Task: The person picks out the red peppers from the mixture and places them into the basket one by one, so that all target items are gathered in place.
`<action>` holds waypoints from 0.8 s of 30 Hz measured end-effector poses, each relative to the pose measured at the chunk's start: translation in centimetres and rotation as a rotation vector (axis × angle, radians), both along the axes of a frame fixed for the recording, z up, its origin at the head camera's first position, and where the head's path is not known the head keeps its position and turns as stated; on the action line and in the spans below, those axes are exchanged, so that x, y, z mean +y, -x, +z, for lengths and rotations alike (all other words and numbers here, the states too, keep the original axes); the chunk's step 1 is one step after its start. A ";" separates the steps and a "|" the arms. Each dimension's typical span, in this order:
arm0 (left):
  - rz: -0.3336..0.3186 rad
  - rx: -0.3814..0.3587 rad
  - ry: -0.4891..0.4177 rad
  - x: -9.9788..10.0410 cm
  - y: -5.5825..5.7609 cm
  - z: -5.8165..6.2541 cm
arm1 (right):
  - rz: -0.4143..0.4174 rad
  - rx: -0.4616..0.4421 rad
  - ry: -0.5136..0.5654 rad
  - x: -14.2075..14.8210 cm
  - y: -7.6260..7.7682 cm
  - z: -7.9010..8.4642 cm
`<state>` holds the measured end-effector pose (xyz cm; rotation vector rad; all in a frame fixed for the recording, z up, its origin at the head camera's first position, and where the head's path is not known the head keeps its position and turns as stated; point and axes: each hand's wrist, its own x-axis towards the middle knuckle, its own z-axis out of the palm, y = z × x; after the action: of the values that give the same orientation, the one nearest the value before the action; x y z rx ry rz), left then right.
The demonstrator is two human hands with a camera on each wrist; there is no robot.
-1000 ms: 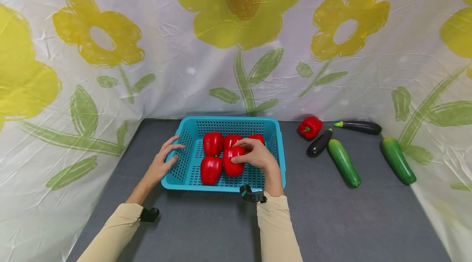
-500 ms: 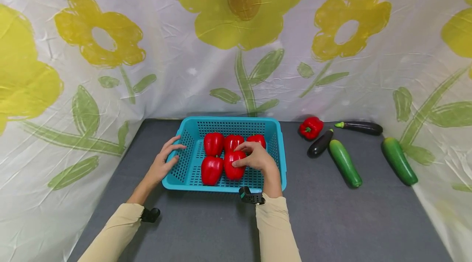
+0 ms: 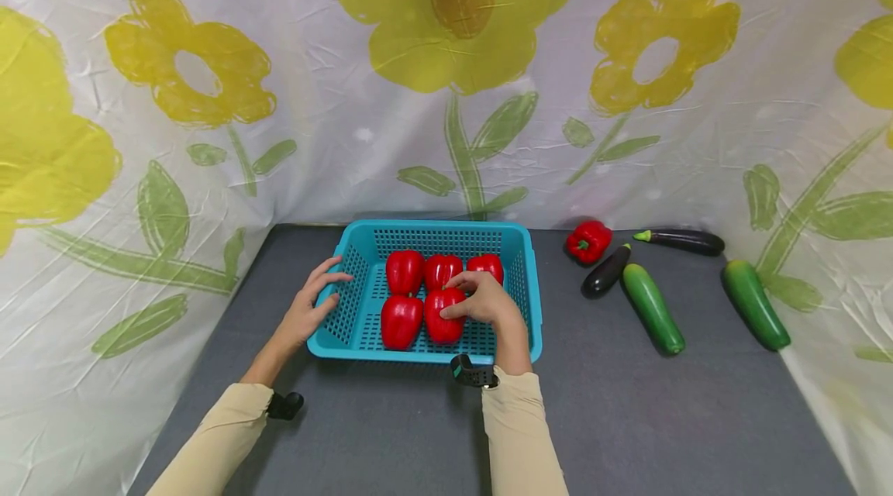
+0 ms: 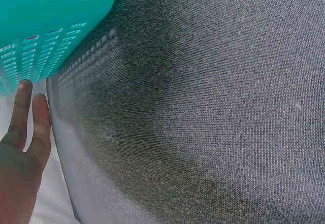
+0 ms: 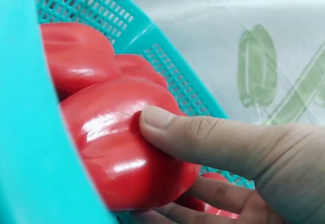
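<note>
A blue-green plastic basket point(image 3: 418, 356) with slotted walls holds several red bell peppers. My right hand point(image 3: 490, 301) reaches in and grips the front-middle bell pepper point(image 3: 441, 325). In the right wrist view the thumb lies across that pepper's side and the fingers curl beneath it. Beside it on the left lies another bell pepper point(image 3: 401, 322), with more in a row behind. My left hand point(image 3: 307, 306) rests at the basket's left rim, fingers spread over the edge. Two of its fingers point(image 4: 41, 117) show against the slotted wall in the left wrist view.
Right of the basket, a red bell pepper point(image 3: 588, 241), two eggplants point(image 3: 605, 271) and two green zucchini point(image 3: 653, 308) lie on the dark grey table point(image 3: 391, 434). A flowered cloth point(image 3: 335, 163) hangs behind and along both sides.
The gripped bell pepper has come down and slightly toward the front of the basket with my right hand, settling beside its neighbour. My left hand has stayed at the rim.
</note>
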<state>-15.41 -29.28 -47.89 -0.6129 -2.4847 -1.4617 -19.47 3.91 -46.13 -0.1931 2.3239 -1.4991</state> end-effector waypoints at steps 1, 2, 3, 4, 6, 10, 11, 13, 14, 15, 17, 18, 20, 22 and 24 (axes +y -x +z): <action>0.000 0.002 -0.002 -0.2 0.2 -0.4 | -0.002 -0.006 0.004 0.0 0.0 0.0; -0.001 0.004 -0.006 -0.3 0.3 -0.8 | -0.004 -0.014 0.007 0.0 -0.1 -0.1; 0.000 0.007 -0.009 -0.6 0.6 -1.3 | -0.006 -0.024 0.010 -0.1 -0.1 -0.1; 0.000 0.011 -0.011 -0.9 0.8 -1.9 | -0.011 -0.033 0.012 -0.1 -0.1 -0.1; 0.000 0.016 -0.012 -1.4 1.2 -2.9 | -0.014 -0.038 0.008 -0.2 -0.1 -0.2; 0.003 0.019 -0.008 -1.7 1.5 -3.5 | -0.016 -0.052 0.024 -0.1 -0.3 -0.2; 0.002 0.020 -0.010 -1.7 1.5 -3.4 | -0.014 -0.056 0.031 -0.1 -0.3 -0.2; -0.001 0.023 -0.015 -1.4 1.3 -2.9 | -0.006 -0.061 0.041 0.0 -0.3 -0.1; -0.002 0.025 -0.015 -1.2 1.1 -2.5 | -0.001 -0.064 0.044 0.1 -0.3 -0.1; -0.006 0.027 -0.018 -1.0 1.0 -2.1 | 0.006 -0.065 0.046 0.2 -0.4 -0.1; -0.010 0.026 -0.019 -0.5 0.5 -1.2 | 0.023 -0.066 0.049 0.4 -0.4 0.0; -0.014 0.027 -0.018 -0.3 0.4 -0.8 | 0.031 -0.068 0.052 0.5 -0.4 0.1; -0.019 0.025 -0.016 -0.1 0.2 -0.4 | 0.044 -0.072 0.058 0.8 -0.4 0.3; -0.019 0.021 -0.015 -0.1 0.1 -0.3 | 0.057 -0.072 0.068 1.1 -0.4 0.5; -0.019 0.018 -0.016 -0.2 0.2 -0.4 | 0.067 -0.065 0.079 1.3 -0.4 0.7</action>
<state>-15.56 -29.46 -48.27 -0.6456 -2.4580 -1.4747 -19.11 5.26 -45.40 -0.2375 2.1876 -1.5428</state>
